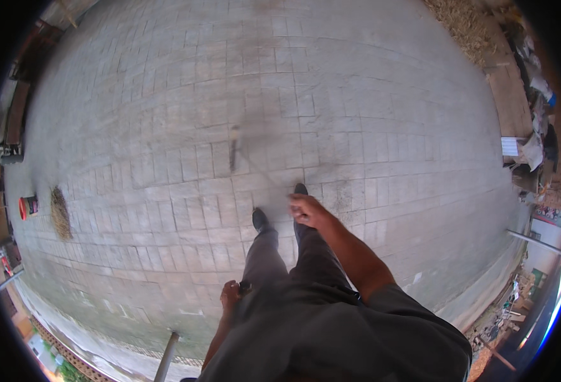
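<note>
In front of my body, my right hand is closed around a long-handled tool. Its thin handle slants away to the left, blurred. A narrow bar-shaped head, dark with a pale far end, lies at the floor; its exact kind is too blurred to tell. My left hand is low beside my left thigh with its fingers curled. A small dark object shows at its fingers, too unclear to name. My two dark shoes stand on the paved floor, the right one farther forward.
Grey paving spreads around me. At the left are a straw-coloured pile and a bucket with a red rim. Dry stalks, a brown board and bags line the right edge. Metal poles rise at the near side.
</note>
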Available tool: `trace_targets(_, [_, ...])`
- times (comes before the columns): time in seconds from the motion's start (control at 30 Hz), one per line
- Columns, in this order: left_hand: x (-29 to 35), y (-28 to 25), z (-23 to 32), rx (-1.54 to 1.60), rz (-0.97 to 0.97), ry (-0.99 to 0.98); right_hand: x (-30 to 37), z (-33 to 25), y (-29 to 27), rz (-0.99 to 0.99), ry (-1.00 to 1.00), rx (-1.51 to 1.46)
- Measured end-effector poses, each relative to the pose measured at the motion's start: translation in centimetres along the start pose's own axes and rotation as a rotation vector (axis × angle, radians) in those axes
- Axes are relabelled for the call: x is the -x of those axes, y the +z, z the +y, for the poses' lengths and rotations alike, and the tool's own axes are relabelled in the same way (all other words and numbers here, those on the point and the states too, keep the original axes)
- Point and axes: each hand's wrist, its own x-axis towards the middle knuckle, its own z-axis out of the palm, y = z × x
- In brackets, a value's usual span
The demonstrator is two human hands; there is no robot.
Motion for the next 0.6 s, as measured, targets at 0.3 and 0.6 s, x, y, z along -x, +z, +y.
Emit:
trace_targets(0.3, [0.5,2.5,0.0,0.349,-0.063,-0.23,-4.1,-3.7,-4.7,0.023,0.115,0.008])
trace_targets(0.6, [-1.6,1.1,8.2,0.308,-0.077,-0.157,11.0,-9.0,-17.1,0.416,-0.17,-0.129])
